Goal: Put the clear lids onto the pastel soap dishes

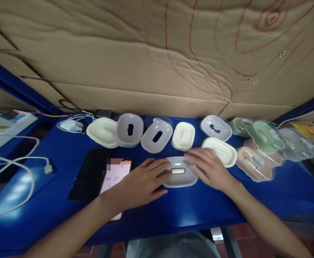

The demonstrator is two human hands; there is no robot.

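A grey oval soap dish (180, 182) lies in front of me on the blue table, a cream bar (178, 171) showing through its middle slot. My left hand (148, 181) has its fingers bent over the dish's left rim, one fingertip close to the bar; the thumb stands out below. Over the right rim is my right hand (209, 166), blurred by motion, its fingers stretched and apart. Whether those fingers touch the dish I cannot tell. Just behind the right hand sits a cream tray (224, 153). A smaller cream tray (183, 135) stands behind the dish.
Grey slotted dishes (151, 141) and a cream dish (101, 132) line the back. At the right, green (264, 138) and pink dishes (250, 163) have clear covers. A lit phone (116, 175) and black flat device (85, 175) lie left, near white cables (34, 175). Cardboard (119, 61) walls the back.
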